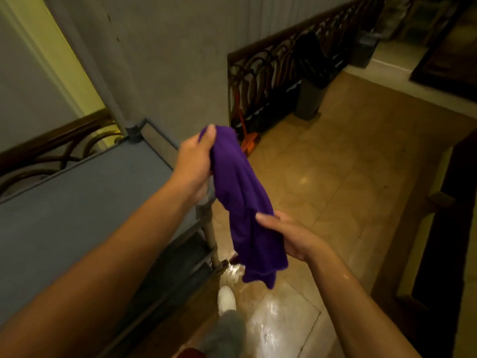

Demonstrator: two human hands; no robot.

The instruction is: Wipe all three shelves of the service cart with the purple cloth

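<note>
The purple cloth [242,200] hangs in the air between both hands, held off the service cart [77,202] and just beyond its right edge, over the tiled floor [335,182]. It is bunched into a long, loose roll that runs from about 11 o'clock down to 5 o'clock across the middle of the view.

The left hand [195,166] grips the upper end of the cloth: its thumb presses over the top of the fabric and the fingers are curled in behind it, closed on the bundle. The right hand [289,236] sits lower, at 4 o'clock from the left one, and holds the cloth's lower part from the right side, thumb laid across the front of the fabric and the fingers wrapped under it. Below this hand the loose tail of the cloth droops free toward 6 o'clock.

The cart's blue top shelf fills the 9 o'clock side of the view, bare where it shows. A corner post [207,228] drops from that shelf right beside the cloth, partly hidden behind it, and a darker lower shelf [180,259] shows beneath. A white shoe [226,298] stands on the floor at 6 o'clock, close by the cart's base. A dark ornate railing [271,68] runs at 1 o'clock.
</note>
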